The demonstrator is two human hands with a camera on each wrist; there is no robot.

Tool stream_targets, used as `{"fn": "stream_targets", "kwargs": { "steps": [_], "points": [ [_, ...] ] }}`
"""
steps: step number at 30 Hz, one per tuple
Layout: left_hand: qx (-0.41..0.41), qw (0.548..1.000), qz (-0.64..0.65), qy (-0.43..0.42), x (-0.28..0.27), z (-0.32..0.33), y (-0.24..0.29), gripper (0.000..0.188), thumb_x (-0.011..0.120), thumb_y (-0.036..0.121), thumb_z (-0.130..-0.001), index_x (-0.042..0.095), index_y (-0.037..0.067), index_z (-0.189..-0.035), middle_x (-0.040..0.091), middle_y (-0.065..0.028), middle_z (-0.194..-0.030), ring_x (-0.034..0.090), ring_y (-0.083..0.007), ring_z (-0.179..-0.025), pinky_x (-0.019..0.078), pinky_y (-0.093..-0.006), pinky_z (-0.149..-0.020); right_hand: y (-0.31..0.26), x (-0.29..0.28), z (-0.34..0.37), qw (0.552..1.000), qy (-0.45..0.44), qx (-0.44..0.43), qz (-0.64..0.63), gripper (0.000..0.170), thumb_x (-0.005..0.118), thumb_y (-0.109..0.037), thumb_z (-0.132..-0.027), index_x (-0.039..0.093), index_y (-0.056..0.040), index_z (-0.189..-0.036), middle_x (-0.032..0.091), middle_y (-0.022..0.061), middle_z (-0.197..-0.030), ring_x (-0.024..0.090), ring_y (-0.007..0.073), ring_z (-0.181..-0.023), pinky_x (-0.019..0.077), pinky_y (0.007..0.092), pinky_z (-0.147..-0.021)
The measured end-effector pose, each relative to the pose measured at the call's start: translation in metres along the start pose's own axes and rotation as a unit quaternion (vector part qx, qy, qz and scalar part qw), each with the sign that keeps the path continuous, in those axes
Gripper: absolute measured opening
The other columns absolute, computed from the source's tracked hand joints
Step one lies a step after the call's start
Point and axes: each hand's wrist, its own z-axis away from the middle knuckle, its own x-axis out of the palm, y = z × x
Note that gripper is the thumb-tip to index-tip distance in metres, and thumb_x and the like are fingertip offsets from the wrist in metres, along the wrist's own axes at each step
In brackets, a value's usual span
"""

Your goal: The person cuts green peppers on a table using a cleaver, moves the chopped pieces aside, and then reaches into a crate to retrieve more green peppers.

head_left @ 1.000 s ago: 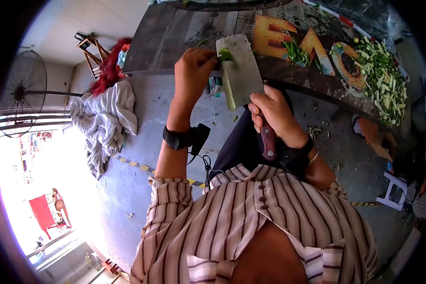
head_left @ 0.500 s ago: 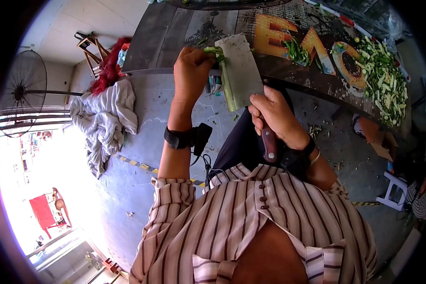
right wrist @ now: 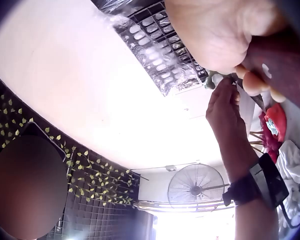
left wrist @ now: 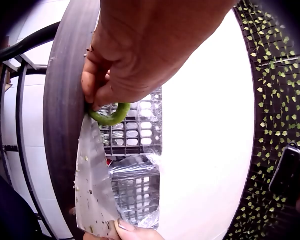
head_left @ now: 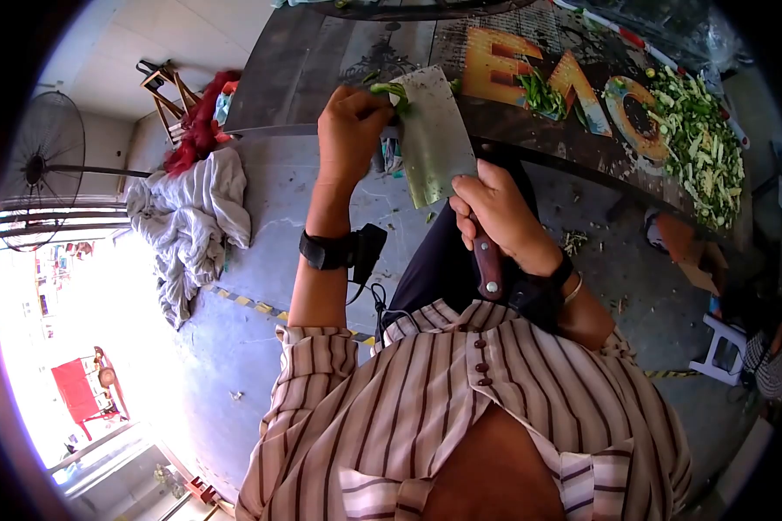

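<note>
A wide cleaver [head_left: 436, 130] is held by its dark red handle [head_left: 487, 267] in the right hand [head_left: 508, 217], its blade slanting over the table's near edge. Left of the blade, the left hand [head_left: 349, 135] pinches a green vegetable piece [head_left: 393, 90] between thumb and fingers. The left wrist view shows that piece as a curved green strip [left wrist: 110, 116] under the fingertips of the left hand [left wrist: 140, 55], against the blade [left wrist: 95, 175]. In the right wrist view the right hand [right wrist: 225, 30] grips the handle [right wrist: 285, 70], and the left hand [right wrist: 227, 112] is beyond it.
Chopped green pieces [head_left: 702, 148] lie heaped at the right of the dark table [head_left: 313, 61], with a smaller green pile [head_left: 543, 95] on its printed letters. Crumpled grey cloth [head_left: 187, 226] and a standing fan [head_left: 39, 169] are at the left; a white stool [head_left: 719, 352] is at the right.
The cleaver blade has turned and shifted slightly toward the person, and the pale green length seen along its left side is no longer visible. The left hand has barely moved, its fingers still pinching.
</note>
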Motion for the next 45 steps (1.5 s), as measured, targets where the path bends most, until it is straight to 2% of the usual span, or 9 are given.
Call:
{"fn": "stream_targets", "kwargs": {
  "steps": [5, 7, 10, 13, 20, 32, 34, 41, 45],
  "points": [
    [-0.012, 1.000, -0.011, 0.000, -0.002, 0.000, 0.001, 0.012, 0.070, 0.006, -0.071, 0.071, 0.001, -0.082, 0.058, -0.0089, -0.081, 0.061, -0.0210, -0.071, 0.0481, -0.0303, -0.066, 0.000, 0.001, 0.001, 1.000, 0.006, 0.008, 0.017, 0.011, 0.045, -0.014, -0.093, 0.047, -0.0052, -0.099, 0.045, 0.0016, -0.065, 0.045, 0.0090, -0.043, 0.0418, 0.0261, -0.037],
    [-0.012, 1.000, 0.007, -0.005, -0.002, 0.001, 0.001, 0.013, 0.070, 0.006, -0.071, 0.070, 0.000, -0.083, 0.058, -0.0095, -0.081, 0.060, -0.0205, -0.070, 0.0473, -0.0302, -0.065, 0.000, 0.001, 0.004, 1.000, 0.001, 0.006, 0.001, 0.019, 0.047, -0.011, -0.090, 0.035, -0.0024, -0.077, 0.048, 0.0077, -0.062, 0.050, 0.0136, -0.042, 0.0407, 0.0289, -0.034],
    [-0.004, 1.000, 0.000, -0.006, -0.002, 0.001, 0.002, 0.013, 0.071, 0.006, -0.071, 0.070, -0.001, -0.083, 0.058, -0.0094, -0.080, 0.060, -0.0204, -0.070, 0.0469, -0.0297, -0.065, 0.000, -0.001, 0.003, 1.000, -0.010, -0.008, -0.002, 0.020, 0.047, -0.012, -0.090, 0.035, -0.0022, -0.077, 0.048, 0.0079, -0.062, 0.050, 0.0135, -0.042, 0.0407, 0.0287, -0.034],
    [-0.008, 0.999, -0.049, -0.014, -0.005, -0.001, 0.000, 0.011, 0.070, 0.006, -0.071, 0.070, 0.000, -0.081, 0.058, -0.0088, -0.081, 0.060, -0.0197, -0.070, 0.0477, -0.0294, -0.065, 0.000, 0.000, -0.002, 1.000, 0.010, 0.011, 0.013, 0.009, 0.046, -0.014, -0.093, 0.044, -0.0059, -0.090, 0.046, 0.0015, -0.065, 0.046, 0.0088, -0.043, 0.0419, 0.0266, -0.036],
    [-0.015, 1.000, 0.005, -0.002, -0.001, 0.002, 0.002, 0.012, 0.071, 0.006, -0.072, 0.070, 0.000, -0.082, 0.059, -0.0089, -0.082, 0.061, -0.0198, -0.072, 0.0476, -0.0299, -0.066, 0.002, -0.002, 0.008, 0.999, -0.007, 0.030, 0.011, 0.010, 0.047, -0.014, -0.093, 0.043, -0.0053, -0.090, 0.046, 0.0030, -0.065, 0.047, 0.0094, -0.043, 0.0416, 0.0264, -0.036],
    [0.003, 0.999, -0.031, 0.015, 0.000, 0.003, 0.003, 0.013, 0.069, 0.010, -0.073, 0.070, 0.002, -0.083, 0.059, -0.0106, -0.082, 0.061, -0.0257, -0.072, 0.0480, -0.0329, -0.067, -0.024, -0.015, 0.020, 0.994, 0.087, -0.071, -0.003, 0.014, 0.049, -0.014, -0.092, 0.042, -0.0032, -0.086, 0.048, 0.0042, -0.064, 0.049, 0.0106, -0.043, 0.0421, 0.0272, -0.036],
    [0.025, 0.997, -0.067, 0.010, 0.000, 0.002, 0.004, 0.012, 0.067, 0.007, -0.077, 0.070, 0.000, -0.086, 0.056, -0.0078, -0.083, 0.059, -0.0164, -0.068, 0.0473, -0.0277, -0.063, -0.032, -0.022, 0.029, 0.990, 0.116, -0.081, -0.013, 0.013, 0.049, -0.014, -0.092, 0.042, -0.0043, -0.086, 0.047, 0.0033, -0.064, 0.048, 0.0102, -0.043, 0.0417, 0.0273, -0.038],
    [0.057, 0.995, -0.074, 0.021, 0.003, 0.005, 0.012, 0.014, 0.066, 0.005, -0.078, 0.071, 0.003, -0.090, 0.059, -0.0093, -0.088, 0.063, -0.0213, -0.077, 0.0495, -0.0304, -0.070, -0.036, -0.038, 0.043, 0.984, 0.143, -0.103, -0.031, 0.010, 0.048, -0.015, -0.093, 0.043, -0.0070, -0.088, 0.045, 0.0012, -0.063, 0.045, 0.0097, -0.042, 0.0400, 0.0275, -0.038],
    [0.139, 0.979, -0.138, 0.046, 0.010, 0.009, 0.024, 0.018, 0.064, 0.003, -0.077, 0.072, 0.007, -0.093, 0.062, -0.0075, -0.094, 0.061, -0.0255, -0.083, 0.0494, -0.0322, -0.074, -0.031, -0.042, 0.048, 0.984, 0.149, -0.094, -0.040, 0.010, 0.048, -0.015, -0.093, 0.044, -0.0069, -0.089, 0.045, 0.0013, -0.064, 0.044, 0.0097, -0.043, 0.0404, 0.0274, -0.039]
  ]
}}
